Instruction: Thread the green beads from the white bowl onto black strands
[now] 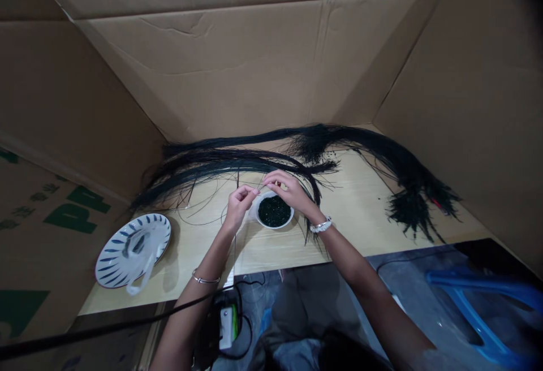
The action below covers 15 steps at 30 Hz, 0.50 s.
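Note:
My left hand (240,201) is closed in a pinch just left of a white bowl (292,221). Above the bowl's far rim, my right hand (285,185) pinches too, its fingertips close to the left ones. A thin strand (261,186) runs between the two sets of fingertips. Dark green, glossy small pieces (274,211) fill the bowl; they are too small to tell apart. Behind the hands, long bundles of dark thin strands (220,159) lie across the table. Several loose strands (201,218) curl out to the left of my left hand.
A white plate with blue marks (111,249) rests at the table's left, holding a strip of clear plastic. Another dark bundle (390,156) stretches right, ending in tufts. Cardboard walls (237,65) enclose the table (356,212). A black cable (139,319) crosses at lower left; a blue stool (470,309) stands lower right.

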### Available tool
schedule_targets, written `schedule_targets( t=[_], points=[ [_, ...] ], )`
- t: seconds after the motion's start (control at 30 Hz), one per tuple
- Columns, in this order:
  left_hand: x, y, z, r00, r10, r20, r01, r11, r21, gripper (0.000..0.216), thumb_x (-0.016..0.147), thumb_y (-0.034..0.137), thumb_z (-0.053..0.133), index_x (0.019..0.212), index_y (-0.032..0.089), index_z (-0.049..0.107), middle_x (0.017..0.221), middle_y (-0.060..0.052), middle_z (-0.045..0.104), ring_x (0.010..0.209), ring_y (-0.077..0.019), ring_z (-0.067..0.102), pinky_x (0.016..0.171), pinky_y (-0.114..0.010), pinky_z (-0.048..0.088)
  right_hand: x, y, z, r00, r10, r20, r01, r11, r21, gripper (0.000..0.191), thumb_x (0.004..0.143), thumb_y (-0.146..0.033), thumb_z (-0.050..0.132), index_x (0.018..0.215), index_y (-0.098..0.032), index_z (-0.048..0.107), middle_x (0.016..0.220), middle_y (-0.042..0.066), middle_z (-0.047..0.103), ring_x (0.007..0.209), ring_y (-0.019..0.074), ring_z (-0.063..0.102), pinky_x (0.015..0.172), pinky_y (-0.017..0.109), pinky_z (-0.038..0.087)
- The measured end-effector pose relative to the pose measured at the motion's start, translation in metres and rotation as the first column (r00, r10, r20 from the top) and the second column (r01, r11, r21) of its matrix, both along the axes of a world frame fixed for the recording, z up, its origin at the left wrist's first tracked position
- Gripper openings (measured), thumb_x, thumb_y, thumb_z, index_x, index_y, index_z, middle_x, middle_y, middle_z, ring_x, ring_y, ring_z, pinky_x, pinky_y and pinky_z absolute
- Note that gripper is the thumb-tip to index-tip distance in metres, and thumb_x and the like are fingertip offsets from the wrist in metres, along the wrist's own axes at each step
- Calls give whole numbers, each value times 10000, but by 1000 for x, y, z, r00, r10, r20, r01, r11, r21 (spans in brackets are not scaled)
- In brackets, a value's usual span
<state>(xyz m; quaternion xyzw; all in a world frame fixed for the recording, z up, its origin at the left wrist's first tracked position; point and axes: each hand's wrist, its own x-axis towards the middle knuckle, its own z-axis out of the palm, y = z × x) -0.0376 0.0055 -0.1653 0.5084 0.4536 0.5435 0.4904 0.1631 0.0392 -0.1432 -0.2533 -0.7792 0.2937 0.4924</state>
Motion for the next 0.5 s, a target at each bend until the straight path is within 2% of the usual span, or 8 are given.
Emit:
schedule_targets(
  t=[0.3,0.5],
  points=[
    [0,0,0,1000,-3,3,3,1000,-19,388,756,520,813,767,161,668,541,70,384,470,-63,278,477,-227,180,2,0,0,998,-13,67,9,998,64,214,1048,-336,544,1055,-236,733,1112,78,718,1108,223,657,998,410,524],
    [0,1,-3,999,-32,42,33,999,-34,379,764,510,816,774,157,677,532,79,352,471,-58,253,482,-222,161,2,1,0,993,-32,111,13,985,169,213,1052,-295,537,1070,-215,733,1109,92,721,1081,222,653,977,407,514]
  ],
)
